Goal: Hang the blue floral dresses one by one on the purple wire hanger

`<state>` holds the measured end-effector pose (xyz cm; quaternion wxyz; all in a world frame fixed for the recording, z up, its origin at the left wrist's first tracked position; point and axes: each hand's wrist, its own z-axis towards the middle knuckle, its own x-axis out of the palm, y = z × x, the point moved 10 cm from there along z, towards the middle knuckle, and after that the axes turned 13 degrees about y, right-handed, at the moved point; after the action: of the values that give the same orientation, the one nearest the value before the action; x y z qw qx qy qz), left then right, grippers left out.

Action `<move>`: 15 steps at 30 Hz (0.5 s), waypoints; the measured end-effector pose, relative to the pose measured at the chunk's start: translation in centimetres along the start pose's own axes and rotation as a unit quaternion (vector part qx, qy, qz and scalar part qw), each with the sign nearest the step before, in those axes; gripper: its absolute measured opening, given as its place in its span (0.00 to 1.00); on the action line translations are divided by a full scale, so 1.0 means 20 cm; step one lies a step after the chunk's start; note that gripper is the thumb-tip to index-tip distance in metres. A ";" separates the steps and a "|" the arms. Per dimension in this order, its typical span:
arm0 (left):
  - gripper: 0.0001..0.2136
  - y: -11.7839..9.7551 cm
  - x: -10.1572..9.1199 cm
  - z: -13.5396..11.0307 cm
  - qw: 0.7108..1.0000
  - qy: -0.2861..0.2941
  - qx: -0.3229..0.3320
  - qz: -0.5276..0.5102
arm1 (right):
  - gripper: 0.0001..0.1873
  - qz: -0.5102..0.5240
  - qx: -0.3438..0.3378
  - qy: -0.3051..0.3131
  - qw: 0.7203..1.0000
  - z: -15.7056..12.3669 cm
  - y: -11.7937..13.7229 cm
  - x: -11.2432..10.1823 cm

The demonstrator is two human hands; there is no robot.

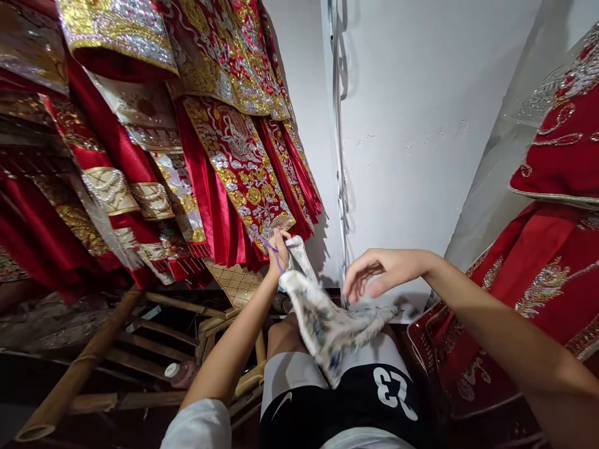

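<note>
A pale patterned cloth with a fuzzy edge lies across my lap. My left hand is closed on its upper corner and lifts it, with a thin purple thread beside the fingers. Further right, my right hand is curled over the cloth's other edge, fingers bent down and pinching it. Below the cloth are my black and white shorts marked 23.
Red garments with gold and silver embroidery hang at the left. More red embroidered fabric fills the right side. A white wall is straight ahead. Bamboo furniture and a small bottle sit low left.
</note>
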<state>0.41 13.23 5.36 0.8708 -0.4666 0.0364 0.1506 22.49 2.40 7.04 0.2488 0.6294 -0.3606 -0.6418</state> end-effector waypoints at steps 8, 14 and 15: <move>0.27 -0.12 0.45 -0.04 0.907 0.154 -0.095 -0.381 | 0.62 -0.429 0.044 -0.280 0.858 0.15 -0.19 -0.02; 0.18 -0.05 0.40 -0.12 0.956 0.253 -0.137 -0.050 | 0.47 -0.397 0.221 -0.400 0.796 -0.15 -0.33 -0.19; 0.22 0.00 0.36 -0.13 0.954 0.252 -0.155 0.037 | 0.46 -0.382 0.258 -0.435 0.773 -0.25 -0.34 -0.24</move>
<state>7.43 12.67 2.34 0.7439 -0.6172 0.2480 0.0644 28.72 9.66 5.07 -0.3720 0.4095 -0.3126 -0.7721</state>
